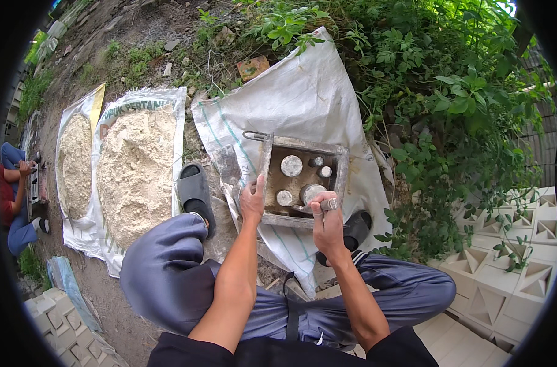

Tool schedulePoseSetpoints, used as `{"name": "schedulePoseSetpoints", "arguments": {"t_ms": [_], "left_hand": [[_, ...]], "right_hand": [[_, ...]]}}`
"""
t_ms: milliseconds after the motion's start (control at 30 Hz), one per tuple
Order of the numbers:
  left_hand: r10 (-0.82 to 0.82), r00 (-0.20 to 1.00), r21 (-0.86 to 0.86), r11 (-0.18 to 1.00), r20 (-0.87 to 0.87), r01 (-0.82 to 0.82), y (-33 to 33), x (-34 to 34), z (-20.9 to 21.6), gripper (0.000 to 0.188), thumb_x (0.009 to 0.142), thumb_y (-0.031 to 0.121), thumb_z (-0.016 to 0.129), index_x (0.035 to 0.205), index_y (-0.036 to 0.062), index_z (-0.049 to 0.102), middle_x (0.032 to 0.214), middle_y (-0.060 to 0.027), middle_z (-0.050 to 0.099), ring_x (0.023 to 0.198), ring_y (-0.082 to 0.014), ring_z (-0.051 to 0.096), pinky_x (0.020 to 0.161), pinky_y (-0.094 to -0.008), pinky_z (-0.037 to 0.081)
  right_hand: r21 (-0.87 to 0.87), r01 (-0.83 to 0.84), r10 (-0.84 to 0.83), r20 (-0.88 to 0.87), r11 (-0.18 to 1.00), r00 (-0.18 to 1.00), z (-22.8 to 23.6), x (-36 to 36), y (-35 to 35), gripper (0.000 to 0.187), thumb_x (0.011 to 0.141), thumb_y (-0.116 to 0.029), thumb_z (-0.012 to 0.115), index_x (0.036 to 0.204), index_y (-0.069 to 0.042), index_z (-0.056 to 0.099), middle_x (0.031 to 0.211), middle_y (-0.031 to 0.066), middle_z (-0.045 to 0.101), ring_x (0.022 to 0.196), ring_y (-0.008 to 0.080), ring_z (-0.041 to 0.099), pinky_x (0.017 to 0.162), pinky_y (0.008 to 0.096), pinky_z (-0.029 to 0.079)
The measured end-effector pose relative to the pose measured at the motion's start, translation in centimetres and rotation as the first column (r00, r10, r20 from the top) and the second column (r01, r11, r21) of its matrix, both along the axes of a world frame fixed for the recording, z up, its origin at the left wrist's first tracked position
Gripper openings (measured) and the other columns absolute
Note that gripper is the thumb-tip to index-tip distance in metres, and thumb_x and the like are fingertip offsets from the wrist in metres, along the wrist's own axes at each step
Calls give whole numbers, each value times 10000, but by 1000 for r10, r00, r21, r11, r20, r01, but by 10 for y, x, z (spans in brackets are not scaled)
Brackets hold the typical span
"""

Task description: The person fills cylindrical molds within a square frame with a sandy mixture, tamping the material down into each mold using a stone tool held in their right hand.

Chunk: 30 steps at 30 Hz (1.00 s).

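A square mould box (306, 220) with thick grey walls sits on a white woven sack (303, 79) between my feet. Inside it stand several upright round posts of different sizes, their tops dusted pale, among them a wide post (291, 166). My left hand (252, 199) grips the box's left wall near the front corner. Closed over the front right of the box, my right hand (328, 229) holds a trowel-like tool by its round handle (330, 204). A bent metal shank shows beside the fist; the tool's blade, if any, is hidden. A metal loop (254, 135) sticks out at the box's far left corner.
Two heaps of pale powder, a large heap (138, 165) and a smaller heap (76, 165), lie on sacks to the left. Patterned cream blocks (486, 287) are stacked at right. Leafy plants (437, 110) crowd the far right. Another person (15, 196) sits at far left.
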<state>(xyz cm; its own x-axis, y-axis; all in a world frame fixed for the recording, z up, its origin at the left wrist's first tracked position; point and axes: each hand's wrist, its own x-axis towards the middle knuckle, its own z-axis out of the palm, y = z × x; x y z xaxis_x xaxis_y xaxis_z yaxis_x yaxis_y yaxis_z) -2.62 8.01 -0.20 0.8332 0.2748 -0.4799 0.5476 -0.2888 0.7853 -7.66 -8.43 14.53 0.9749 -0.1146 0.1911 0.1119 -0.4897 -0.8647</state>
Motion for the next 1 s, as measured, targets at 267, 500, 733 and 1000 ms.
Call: {"name": "schedulePoseSetpoints", "arguments": {"t_ms": [267,500,733,1000], "left_hand": [[22,999,14,1000,43,-23,0,-1,3,647,850,594,529,1082,1,643,1001,-199,676,970,-327,639,865,-382,456],[36,999,20,999,27,-37,4,-3,-1,618,853,566,548,1074,-3,645,990,-212,674,967,-334,640,858,-376,465],[61,996,-66,996,65,-56,-1,-3,-12,612,860,557,545,1077,-6,647,984,-204,679,959,-323,644,859,-374,465],[33,999,-85,996,39,-29,-4,-1,0,650,861,586,518,1097,-8,640,1016,-212,667,987,-326,629,882,-369,448]], "right_hand": [[114,162,-169,59,980,984,26,-5,12,180,925,-48,562,1089,23,541,932,96,642,845,158,621,768,266,490],[108,72,-82,89,992,993,33,-33,20,157,955,-77,510,1076,22,504,928,115,607,865,187,603,827,336,492],[207,168,-194,110,964,975,0,-14,8,121,986,-92,392,1029,18,420,867,111,512,799,200,523,818,379,478],[307,-10,-87,301,952,950,40,-9,12,282,1007,-307,375,1010,-25,362,793,60,412,679,147,416,691,343,441]]}}
